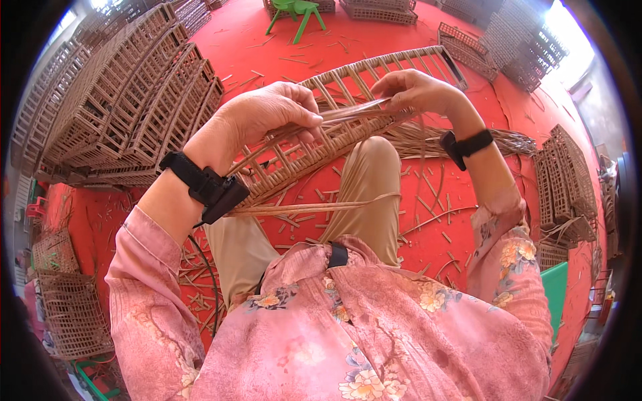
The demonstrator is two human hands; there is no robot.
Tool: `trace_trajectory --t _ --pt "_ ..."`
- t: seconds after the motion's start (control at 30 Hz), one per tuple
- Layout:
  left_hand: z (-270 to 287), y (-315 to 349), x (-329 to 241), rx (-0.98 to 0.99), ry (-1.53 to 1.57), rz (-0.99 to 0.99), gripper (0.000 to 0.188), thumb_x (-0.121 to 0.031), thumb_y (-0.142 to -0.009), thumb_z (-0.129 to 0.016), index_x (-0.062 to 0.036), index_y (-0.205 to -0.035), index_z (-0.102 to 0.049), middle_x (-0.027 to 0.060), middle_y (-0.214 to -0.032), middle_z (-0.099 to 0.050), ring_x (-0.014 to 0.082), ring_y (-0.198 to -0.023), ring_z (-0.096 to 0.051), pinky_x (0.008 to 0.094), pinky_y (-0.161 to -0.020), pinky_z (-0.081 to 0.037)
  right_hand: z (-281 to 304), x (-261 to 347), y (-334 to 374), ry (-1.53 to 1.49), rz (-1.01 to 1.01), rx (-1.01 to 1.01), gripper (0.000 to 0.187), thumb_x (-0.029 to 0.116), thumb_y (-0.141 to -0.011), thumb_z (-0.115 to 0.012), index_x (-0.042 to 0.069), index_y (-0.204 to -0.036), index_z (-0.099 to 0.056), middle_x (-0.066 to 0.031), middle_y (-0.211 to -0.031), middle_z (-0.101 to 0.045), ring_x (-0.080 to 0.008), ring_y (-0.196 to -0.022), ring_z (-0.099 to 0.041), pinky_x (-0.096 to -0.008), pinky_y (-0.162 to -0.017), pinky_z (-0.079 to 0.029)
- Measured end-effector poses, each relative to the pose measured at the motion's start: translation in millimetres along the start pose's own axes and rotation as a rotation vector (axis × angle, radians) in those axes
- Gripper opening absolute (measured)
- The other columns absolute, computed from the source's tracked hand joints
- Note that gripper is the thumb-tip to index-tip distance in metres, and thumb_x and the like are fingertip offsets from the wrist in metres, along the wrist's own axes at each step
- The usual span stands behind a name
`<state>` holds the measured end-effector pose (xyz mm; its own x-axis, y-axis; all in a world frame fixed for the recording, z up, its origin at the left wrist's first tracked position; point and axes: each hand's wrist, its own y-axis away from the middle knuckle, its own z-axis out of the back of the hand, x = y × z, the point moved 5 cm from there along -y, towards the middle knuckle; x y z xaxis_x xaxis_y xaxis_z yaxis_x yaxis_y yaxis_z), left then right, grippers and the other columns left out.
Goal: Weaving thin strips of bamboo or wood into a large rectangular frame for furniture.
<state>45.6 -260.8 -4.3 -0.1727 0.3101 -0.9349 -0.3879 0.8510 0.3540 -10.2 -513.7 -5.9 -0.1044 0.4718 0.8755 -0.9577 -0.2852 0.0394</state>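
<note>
Left hand (273, 112), eleven o'clock, pinched brown strips (354, 110), thumb pressed to fingers; right hand (420, 91), one o'clock, pinched them too. Slatted frame (348, 135) lay beneath, at twelve. Slack pinch risked slipping; loose bundle (468, 142), two o'clock, risked tangling.

Look at those strips (354, 111), smooth and catching a shine, plastic or cane, I can't tell which! The frame (344, 138) shows a ribbed, rougher wrap. Over on the green stool (294, 7), smooth plastic; the flowered shirt (294, 334), soft creased cloth; the trousers (369, 180), plain matt cloth; the wrist straps (479, 141), dull black fabric.
</note>
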Motion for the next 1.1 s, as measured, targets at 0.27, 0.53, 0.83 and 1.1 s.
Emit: trace_trajectory --t 0.27,0.53,0.83,1.1 --pt "-10.1 6.1 -6.1 -0.102 0.014 -0.079 0.012 -0.003 -0.091 -0.067 -0.0010 -0.101 -0.062 0.0076 -0.086 -0.069 0.0125 -0.069 -0.069 0.0235 -0.067 -0.058 -97.2 38.5 61.1 -0.192 0.039 -0.196 0.030 0.024 -0.097 -0.064 0.000 -0.115 -0.068 -0.0049 -0.105 -0.070 -0.0086 -0.087 -0.063 -0.0273 -0.078 -0.052" --pt "-28.9 30.5 -17.5 -0.102 -0.104 -0.186 0.018 -0.002 -0.090 -0.067 -0.0002 -0.106 -0.059 0.0068 -0.084 -0.069 0.0113 -0.068 -0.068 0.0226 -0.065 -0.057 -160.4 16.1 32.9 -1.371 0.082 -0.414 0.028 0.028 -0.100 -0.059 0.007 -0.118 -0.062 -0.0074 -0.112 -0.069 -0.0190 -0.103 -0.066 -0.0338 -0.082 -0.056" --pt "-24.5 41.4 -21.2 -0.191 -0.156 -0.253 0.021 -0.003 -0.088 -0.069 -0.0016 -0.107 -0.059 0.0050 -0.081 -0.068 0.0075 -0.065 -0.066 0.0186 -0.058 -0.056 -142.6 -4.3 54.3 -1.465 0.168 -0.827 0.014 0.012 -0.092 -0.071 0.008 -0.103 -0.064 -0.0053 -0.093 -0.070 -0.0192 -0.083 -0.071 -0.0257 -0.064 -0.057" --pt "-23.9 34.6 -21.2 -0.140 -0.169 -0.209 0.021 -0.002 -0.087 -0.070 -0.0030 -0.105 -0.060 0.0032 -0.078 -0.067 0.0067 -0.064 -0.065 0.0187 -0.058 -0.056 -150.4 -9.7 58.9 -1.479 0.294 -0.730 0.019 0.005 -0.092 -0.068 0.003 -0.110 -0.064 -0.0070 -0.094 -0.070 -0.0177 -0.083 -0.072 -0.0258 -0.068 -0.061"
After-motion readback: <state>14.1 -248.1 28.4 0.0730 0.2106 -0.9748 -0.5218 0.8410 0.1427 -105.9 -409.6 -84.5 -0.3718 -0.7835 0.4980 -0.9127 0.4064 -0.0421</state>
